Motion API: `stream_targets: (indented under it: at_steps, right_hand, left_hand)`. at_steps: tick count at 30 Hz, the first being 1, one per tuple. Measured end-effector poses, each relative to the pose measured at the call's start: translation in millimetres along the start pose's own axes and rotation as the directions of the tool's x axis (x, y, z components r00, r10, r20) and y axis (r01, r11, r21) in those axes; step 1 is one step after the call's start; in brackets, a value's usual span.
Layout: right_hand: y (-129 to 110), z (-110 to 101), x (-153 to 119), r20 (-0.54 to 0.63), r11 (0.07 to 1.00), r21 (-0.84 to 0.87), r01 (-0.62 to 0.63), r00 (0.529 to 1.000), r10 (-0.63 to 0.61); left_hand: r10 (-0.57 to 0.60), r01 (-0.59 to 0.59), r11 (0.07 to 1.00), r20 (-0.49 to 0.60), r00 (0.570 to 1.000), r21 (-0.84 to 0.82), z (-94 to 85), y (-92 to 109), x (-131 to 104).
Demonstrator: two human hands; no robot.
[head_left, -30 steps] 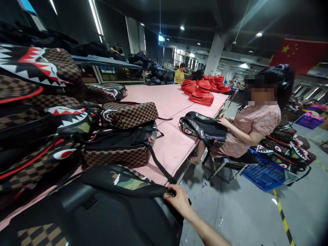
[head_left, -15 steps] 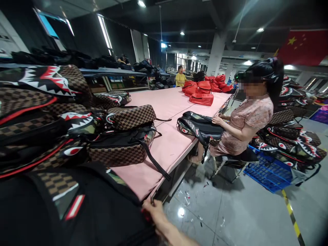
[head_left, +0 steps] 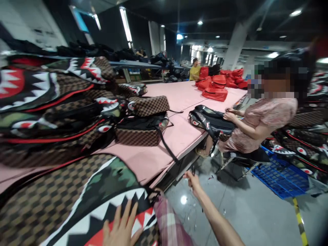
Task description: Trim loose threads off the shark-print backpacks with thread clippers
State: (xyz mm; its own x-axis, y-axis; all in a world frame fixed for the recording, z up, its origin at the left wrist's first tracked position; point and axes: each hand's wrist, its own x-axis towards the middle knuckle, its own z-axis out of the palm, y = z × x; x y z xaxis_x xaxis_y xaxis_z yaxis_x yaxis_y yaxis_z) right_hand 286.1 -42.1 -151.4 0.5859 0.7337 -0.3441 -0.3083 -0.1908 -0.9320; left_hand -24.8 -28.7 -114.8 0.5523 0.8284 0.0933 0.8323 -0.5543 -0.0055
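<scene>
A backpack (head_left: 58, 191) lies in front of me at the lower left, its checkered and camouflage face with a printed shark mouth turned up. Flat on the printed teeth rests my left hand (head_left: 120, 227), fingers spread, holding nothing. My right hand (head_left: 192, 181) is off the bag, over the floor beyond the table edge. Its fingers are closed round a small dark tool (head_left: 194, 169), too small to identify surely. Pink plaid cloth (head_left: 170, 218) shows beside the bag's right edge.
Piled shark-print bags (head_left: 51, 89) cover the left of the pink table (head_left: 176, 136). Red bags (head_left: 214, 89) lie farther back. To the right, a seated person (head_left: 266, 116) handles another backpack (head_left: 212, 119). A blue crate (head_left: 284, 177) stands on the floor behind them.
The bag before me now shows its printed face instead of its black strap side. My left hand has come into view on it. My right hand has moved right, away from the bag.
</scene>
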Motion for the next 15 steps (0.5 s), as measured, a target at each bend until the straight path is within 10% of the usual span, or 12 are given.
stream_targets:
  at_steps: [3, 6, 10, 15]
  right_hand:
    - [-15.0, 29.0, 8.6, 0.106, 0.999, -0.042, 0.032, 0.994, -0.027]
    - [-23.9, 71.1, 6.4, 0.277, 0.995, -0.084, 0.051, 0.96, -0.025]
    - [-33.5, 111.5, -1.8, 0.435, 0.986, -0.126, 0.107, 0.899, -0.042]
    - [-54.2, 168.6, -0.7, 0.509, 0.96, -0.146, 0.238, 0.85, -0.134]
  left_hand:
    - [0.06, -0.052, 0.988, 0.047, 0.997, -0.142, -6.7, -17.7, 4.1]
    - [-0.068, 0.038, 0.94, -0.077, 0.995, -0.338, -34.2, -77.8, 8.5]
    - [-0.546, 0.426, 0.821, -0.306, 0.78, -0.379, -70.1, -172.4, -2.6]
    - [-0.79, 0.67, 0.518, 0.004, 0.613, -0.531, -71.0, -218.9, -3.0]
